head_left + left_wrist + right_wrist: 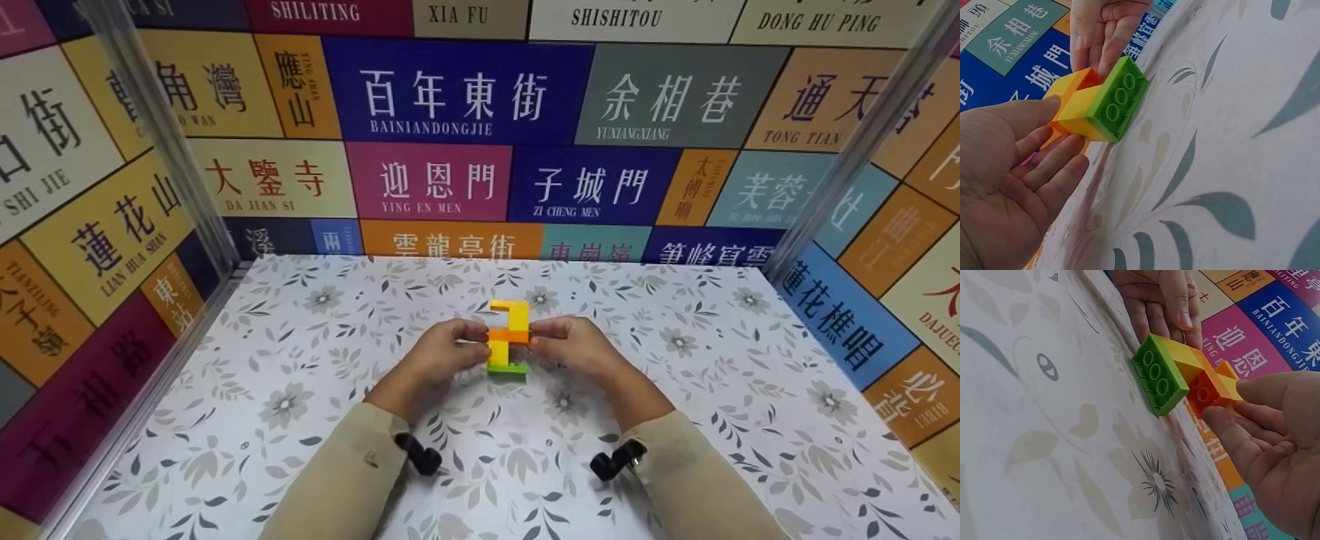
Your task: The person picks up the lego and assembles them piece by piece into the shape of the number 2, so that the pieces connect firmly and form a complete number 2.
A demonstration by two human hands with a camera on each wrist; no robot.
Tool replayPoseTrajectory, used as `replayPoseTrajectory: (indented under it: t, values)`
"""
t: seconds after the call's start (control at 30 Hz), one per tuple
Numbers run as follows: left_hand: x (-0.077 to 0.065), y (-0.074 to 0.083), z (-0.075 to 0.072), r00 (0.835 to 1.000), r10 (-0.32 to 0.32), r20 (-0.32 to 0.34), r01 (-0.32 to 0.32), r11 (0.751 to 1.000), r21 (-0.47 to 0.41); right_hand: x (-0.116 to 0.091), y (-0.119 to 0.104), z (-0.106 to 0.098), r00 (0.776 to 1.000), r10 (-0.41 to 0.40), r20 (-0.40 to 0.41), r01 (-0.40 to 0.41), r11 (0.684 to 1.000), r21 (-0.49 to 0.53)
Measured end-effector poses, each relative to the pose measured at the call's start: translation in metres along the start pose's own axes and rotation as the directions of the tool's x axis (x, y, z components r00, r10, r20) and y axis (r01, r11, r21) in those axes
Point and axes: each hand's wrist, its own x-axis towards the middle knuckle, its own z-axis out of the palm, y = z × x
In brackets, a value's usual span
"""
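Both hands hold one small figure of toy building bricks. Its green brick [508,369] is at the near end, followed by a yellow brick [498,353], an orange brick [508,336] and more yellow [519,316] at the far end. In the wrist views the green brick [1120,100] turns its hollow underside, with round tubes, toward the camera. My left hand [448,351] pinches the figure's left side between thumb and fingers. From the right, my right hand [574,345] pinches it around the orange brick [1207,391], thumb and forefinger on opposite faces.
A white table [300,450] patterned with grey flowers and leaves lies under the hands. Walls of coloured panels with Chinese lettering [457,90] stand behind and at both sides. Clear upright corner strips [847,142] join them. Black wrist devices [619,459] sit at both sleeves.
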Motion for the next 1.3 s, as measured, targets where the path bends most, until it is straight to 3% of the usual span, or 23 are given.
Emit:
replayPoseTrajectory:
  t: [0.17,0.3,0.5,0.7,0.9,1.1,1.3]
  values:
    - [0.0015,-0.0011,-0.0021,1.000,0.013,0.022,-0.015,0.996,0.092,-0.0002,0.0019,0.0007,1.000,0.013,0.017,-0.014,1.000,0.013]
    - [0.0004,-0.0018,-0.0011,0.999,0.032,0.024,-0.035,0.994,0.105,-0.0012,0.0032,0.0020,0.998,0.054,0.043,-0.057,0.995,0.078]
    - [0.0009,-0.0014,-0.0002,1.000,-0.020,0.022,0.017,0.993,0.119,-0.0013,0.0037,0.0032,0.993,0.100,0.058,-0.105,0.990,0.092]
    - [0.0029,-0.0036,-0.0014,0.999,-0.011,0.038,0.005,0.987,0.159,0.0002,0.0061,0.0040,0.992,0.108,0.072,-0.117,0.981,0.152]
    - [0.0029,-0.0052,-0.0006,0.999,-0.009,0.039,0.004,0.993,0.122,0.0026,0.0086,0.0064,0.988,0.129,0.085,-0.147,0.956,0.255]
    - [0.0036,-0.0056,0.0005,0.999,-0.023,0.037,0.019,0.996,0.086,0.0040,0.0081,0.0074,0.988,0.132,0.074,-0.148,0.947,0.286]
    - [0.0021,-0.0056,-0.0023,0.999,0.034,0.032,-0.039,0.979,0.201,0.0021,0.0032,0.0052,0.992,0.122,0.022,-0.124,0.956,0.267]
